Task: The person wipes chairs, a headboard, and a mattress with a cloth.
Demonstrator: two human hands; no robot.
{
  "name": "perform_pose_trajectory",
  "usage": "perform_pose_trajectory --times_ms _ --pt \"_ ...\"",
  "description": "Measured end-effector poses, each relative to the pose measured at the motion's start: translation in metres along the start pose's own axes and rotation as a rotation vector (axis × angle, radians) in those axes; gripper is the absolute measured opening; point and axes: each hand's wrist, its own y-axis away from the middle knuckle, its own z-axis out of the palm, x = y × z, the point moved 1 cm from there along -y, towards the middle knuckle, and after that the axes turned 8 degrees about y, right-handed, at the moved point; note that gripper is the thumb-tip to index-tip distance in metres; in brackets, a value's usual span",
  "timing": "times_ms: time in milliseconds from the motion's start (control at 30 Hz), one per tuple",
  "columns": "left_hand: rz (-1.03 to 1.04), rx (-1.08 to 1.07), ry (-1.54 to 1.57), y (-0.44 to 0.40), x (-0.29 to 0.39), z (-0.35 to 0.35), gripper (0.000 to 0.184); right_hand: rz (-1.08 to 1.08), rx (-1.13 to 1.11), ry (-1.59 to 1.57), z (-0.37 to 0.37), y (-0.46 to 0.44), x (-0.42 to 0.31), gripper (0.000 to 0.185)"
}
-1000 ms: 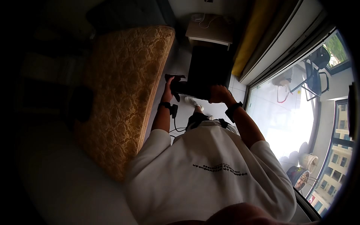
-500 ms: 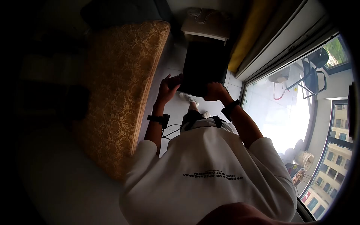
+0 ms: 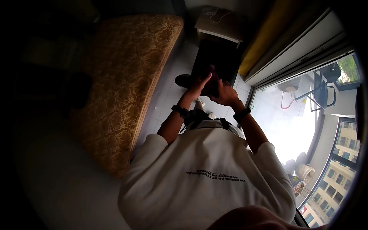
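While hands (image 3: 227,94) hold the dark item (image 3: 210,90), its axis is unclear.

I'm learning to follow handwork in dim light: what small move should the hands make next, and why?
Perhaps turn the dark item toward the bright balcony: the left hand and right hand are close together at it, and its outline blurs into the black surface beyond.

Lt. tbl (image 3: 227,31) w/ wht cable (image 3: 220,19) on top
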Motion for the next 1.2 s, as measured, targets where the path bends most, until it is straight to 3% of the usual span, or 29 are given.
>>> perform_pose_trajectory --times_ms 100,133,167,233,267,333,367,433,467,500,567,600,667,767,833,900,1000,1067,1133,1167,1200 --pt "-0.071 -0.010 0.221 0.001 -0.027 -0.012 0.064 -0.034 0.070 -0.095 -0.001 -0.001 0.003 0.097" --pt "-0.026 -0.077 -0.098 0.000 -0.036 -0.018 0.076 -0.047 0.092 -0.101 0.001 -0.001 0.002 0.103" --pt "-0.113 -0.121 -0.321 0.011 -0.018 -0.011 0.076 0.021 0.074 -0.231 0.003 0.000 -0.005 0.104" --pt "-0.240 -0.162 -0.545 0.030 0.024 0.001 0.075 0.018 0.108 -0.610 0.006 -0.002 -0.025 0.101" --pt "-0.225 -0.187 -0.580 0.028 0.026 -0.015 0.075 0.031 0.104 -0.619 0.007 -0.005 -0.032 0.101" --pt "-0.150 -0.192 -0.793 0.026 0.034 -0.042 0.079 0.049 0.083 -0.269 0.005 -0.023 -0.040 0.091" --pt "-0.083 -0.173 -0.971 0.027 0.047 -0.046 0.082 -0.016 0.179 -0.195 0.012 -0.033 -0.044 0.078" --pt "-0.227 0.076 -1.273 0.039 0.071 -0.045 0.085 0.012 0.177 -0.124 0.024 -0.051 -0.049 0.069" --pt "-0.257 0.102 -1.325 0.034 0.076 -0.059 0.089 0.007 0.155 -0.105 0.021 -0.055 -0.053 0.063" --pt "-0.198 0.120 -1.481 0.033 0.077 -0.069 0.074 0.003 0.159 -0.099 0.019 -0.057 -0.055 0.063" --pt "-0.199 0.208 -1.266 0.016 0.082 -0.086 0.072 0.093 0.042 -0.274 0.019 -0.055 -0.058 0.060" --pt "-0.191 0.210 -1.267 0.009 0.079 -0.091 0.072 0.109 0.174 -0.241 0.031 -0.050 -0.057 0.057" --pt "-0.104 0.320 -1.077 0.002 0.073 -0.091 0.070 0.069 0.214 -0.186 0.035 -0.041 -0.055 0.055" --pt "-0.056 0.308 -1.152 -0.021 0.051 -0.096 0.069 0.000 0.301 -0.101 0.033 -0.022 -0.046 0.050" --pt "-0.199 0.270 -1.301 -0.032 0.035 -0.097 0.074 0.053 0.273 -0.096 0.020 -0.006 -0.036 0.048" --pt "-0.601 0.300 -1.599 -0.035 0.038 -0.073 0.079 0.183 0.273 -0.047 0.018 0.013 -0.014 0.049" --pt "-0.745 0.220 -1.443 -0.058 0.026 -0.093 0.084 0.303 0.394 -0.325 0.024 0.040 0.020 0.057" --pt "-0.720 0.193 -1.485 -0.068 0.010 -0.110 0.084 0.364 0.446 -0.370 0.014 0.049 0.019 0.060" --pt "-0.714 0.183 -1.551 -0.070 0.008 -0.116 0.084 0.426 0.477 -0.659 -0.001 0.052 0.007 0.069" --pt "-0.698 0.176 -1.546 -0.068 0.012 -0.113 0.084 0.425 0.485 -0.644 -0.004 0.049 0.003 0.069" --pt "-0.747 0.162 -1.494 -0.066 0.014 -0.111 0.083 0.384 0.350 -0.378 -0.006 0.045 -0.001 0.073"
